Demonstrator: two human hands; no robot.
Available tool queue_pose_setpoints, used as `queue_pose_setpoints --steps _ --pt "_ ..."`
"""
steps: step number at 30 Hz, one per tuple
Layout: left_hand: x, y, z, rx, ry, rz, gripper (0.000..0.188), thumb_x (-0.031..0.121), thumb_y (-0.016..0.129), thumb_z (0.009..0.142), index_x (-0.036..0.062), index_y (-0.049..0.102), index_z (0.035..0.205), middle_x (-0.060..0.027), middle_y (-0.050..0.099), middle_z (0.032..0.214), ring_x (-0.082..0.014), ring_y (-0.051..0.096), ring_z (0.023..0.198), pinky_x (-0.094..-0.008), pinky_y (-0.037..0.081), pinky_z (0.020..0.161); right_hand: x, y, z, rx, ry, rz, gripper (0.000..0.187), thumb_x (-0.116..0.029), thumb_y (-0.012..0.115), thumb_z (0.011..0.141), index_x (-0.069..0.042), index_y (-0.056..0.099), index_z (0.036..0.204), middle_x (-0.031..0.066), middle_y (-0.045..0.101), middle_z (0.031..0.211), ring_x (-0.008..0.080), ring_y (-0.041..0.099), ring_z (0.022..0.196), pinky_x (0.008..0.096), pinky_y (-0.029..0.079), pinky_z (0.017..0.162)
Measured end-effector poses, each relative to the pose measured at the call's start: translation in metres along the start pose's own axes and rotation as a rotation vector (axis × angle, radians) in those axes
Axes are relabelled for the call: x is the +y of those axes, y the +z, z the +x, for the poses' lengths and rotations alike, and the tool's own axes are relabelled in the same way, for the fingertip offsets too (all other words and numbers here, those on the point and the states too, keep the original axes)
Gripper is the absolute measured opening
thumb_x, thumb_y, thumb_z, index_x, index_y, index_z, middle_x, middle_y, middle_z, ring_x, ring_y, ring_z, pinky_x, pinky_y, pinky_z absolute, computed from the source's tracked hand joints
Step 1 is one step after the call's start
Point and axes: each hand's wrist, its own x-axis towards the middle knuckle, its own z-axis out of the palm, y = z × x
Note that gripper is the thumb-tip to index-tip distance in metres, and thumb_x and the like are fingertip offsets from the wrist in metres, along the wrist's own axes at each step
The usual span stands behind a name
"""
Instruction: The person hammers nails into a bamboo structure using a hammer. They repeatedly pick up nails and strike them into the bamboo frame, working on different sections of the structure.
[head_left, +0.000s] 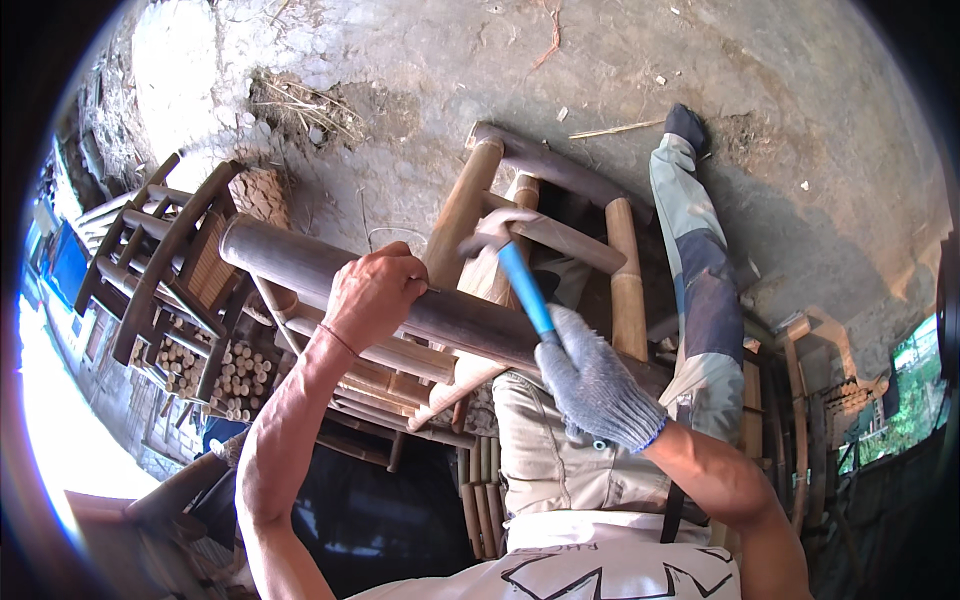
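Across my lap lies a bamboo chair frame (455,215), with a thick dark bamboo pole (290,262) running along its near side. My left hand (375,295), bare, rests on top of that pole with its fingers pinched together. Whatever is between those fingertips is too small or hidden to make out. In a grey knitted glove, my right hand (595,380) is closed round the blue handle of a hammer (525,285). The hammer's head is blurred and raised over the frame, to the right of my left hand and apart from it.
Bamboo chairs (165,250) stand at the left, near a stack of cut bamboo pieces (235,375). A dark, shiny surface (380,510) lies at the lower left. My outstretched leg (700,250) flanks the frame on the right. Straw (310,105) litters the concrete floor (450,60).
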Motion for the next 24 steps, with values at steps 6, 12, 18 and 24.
queue_pose_setpoints --steps 6,12,18,24 --pt "0.025 0.008 -0.016 0.149 0.1 -0.052 0.006 0.009 0.071 0.083 0.0076 0.071 0.089 -0.007 0.064 0.09 -0.0307 0.068 0.079 -0.0411 0.053 0.071 0.028 -0.007 0.005 0.212 0.078 0.086 0.045 -0.017 0.052 0.101 0.002 0.041 0.14 0.014 0.057 0.088 0.0199 0.059 0.07 0.0363 0.052 0.068" --pt "0.002 0.006 -0.009 0.137 0.01 -0.115 0.007 0.014 0.068 0.085 0.009 0.073 0.087 -0.0064 0.066 0.091 -0.0312 0.068 0.084 -0.0416 0.053 0.074 0.011 -0.003 -0.004 0.103 0.025 0.202 0.043 -0.018 0.052 0.1 0.001 0.043 0.138 0.0162 0.058 0.088 0.0209 0.06 0.07 0.0379 0.052 0.067" --pt "0.004 0.012 -0.007 0.131 -0.001 -0.065 0.007 0.011 0.07 0.083 0.0075 0.072 0.089 -0.0078 0.064 0.089 -0.0314 0.067 0.082 -0.0406 0.052 0.073 0.017 0.0 0.005 0.083 -0.081 0.133 0.043 -0.015 0.051 0.101 -0.001 0.04 0.14 0.0114 0.055 0.08 0.0209 0.056 0.064 0.035 0.048 0.061" --pt "0.001 0.01 -0.008 0.096 0.019 -0.076 0.008 0.01 0.07 0.083 0.0062 0.072 0.089 -0.009 0.064 0.09 -0.032 0.067 0.081 -0.0411 0.052 0.074 0.011 0.0 0.0 0.043 -0.084 0.091 0.046 -0.017 0.052 0.101 0.001 0.039 0.141 0.0154 0.057 0.081 0.0261 0.059 0.067 0.039 0.049 0.064"
